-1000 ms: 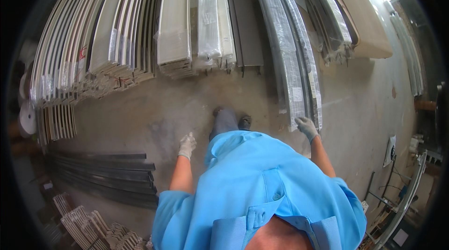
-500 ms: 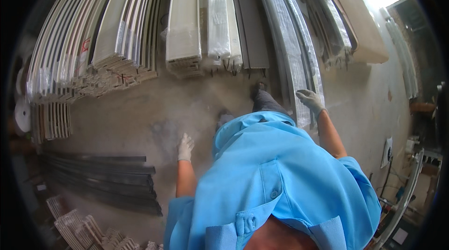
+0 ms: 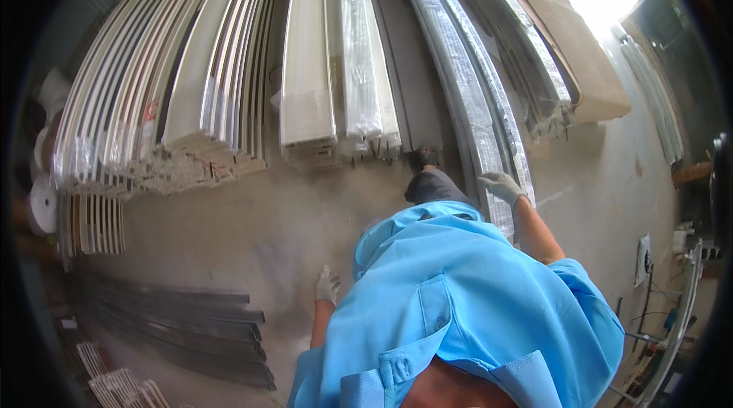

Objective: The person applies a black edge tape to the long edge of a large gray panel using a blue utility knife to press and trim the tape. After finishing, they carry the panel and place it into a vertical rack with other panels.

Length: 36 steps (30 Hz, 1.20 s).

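My right hand, in a pale work glove, hangs over a long bundle wrapped in clear film. Its fingers reach loosely to the left with nothing in them; whether they brush the film I cannot tell. Low by my left side, my gloved left hand is held above the floor, fingers loosely apart and holding nothing. One foot in a dark shoe stands at the end of a dark grey panel, left of the wrapped bundle.
Stacks of long white profiles fill the far left, beside a cream wrapped stack. Dark bars lie at the lower left, near a white roll. Brown sheeting covers a stack at the far right. A metal rack stands at right.
The stacks sit lower in the picture and the foot has shifted relative to the panel. My left hand has dropped closer to my body; my right stays over the wrapped bundle.
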Tool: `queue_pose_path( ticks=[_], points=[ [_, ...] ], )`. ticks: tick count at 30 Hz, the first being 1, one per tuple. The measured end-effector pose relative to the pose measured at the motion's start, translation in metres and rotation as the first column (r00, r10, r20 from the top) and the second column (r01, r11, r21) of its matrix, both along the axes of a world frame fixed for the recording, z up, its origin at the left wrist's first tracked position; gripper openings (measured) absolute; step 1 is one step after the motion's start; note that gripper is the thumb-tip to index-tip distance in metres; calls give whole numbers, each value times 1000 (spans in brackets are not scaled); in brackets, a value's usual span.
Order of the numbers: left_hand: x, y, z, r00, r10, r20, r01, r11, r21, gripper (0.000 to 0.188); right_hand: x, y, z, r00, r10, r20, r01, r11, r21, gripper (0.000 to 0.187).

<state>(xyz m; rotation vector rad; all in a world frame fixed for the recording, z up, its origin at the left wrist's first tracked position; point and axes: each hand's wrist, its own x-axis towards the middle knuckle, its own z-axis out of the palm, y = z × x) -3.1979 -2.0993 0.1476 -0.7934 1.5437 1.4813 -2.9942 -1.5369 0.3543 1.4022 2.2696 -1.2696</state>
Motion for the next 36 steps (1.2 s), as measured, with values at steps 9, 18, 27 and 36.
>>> queue_pose_path(
  ticks=[9,18,27,36],
  points=[
    [-105,71,86,985,-138,-108,129,988,-88,51,45,-7,-38,974,-223,45,228,954,-193,46],
    [-107,135,104,974,-194,-119,173,971,-166,57,56,59,-81,953,-197,231,275,882,-383,39],
    [-56,256,71,613,-735,-289,692,677,-251,32,75,185,-83,785,-595,-171,491,767,-414,25],
    [-126,390,160,674,-628,-389,673,739,-26,30,171,150,-107,549,-829,-108,712,531,-460,20]
  ],
)
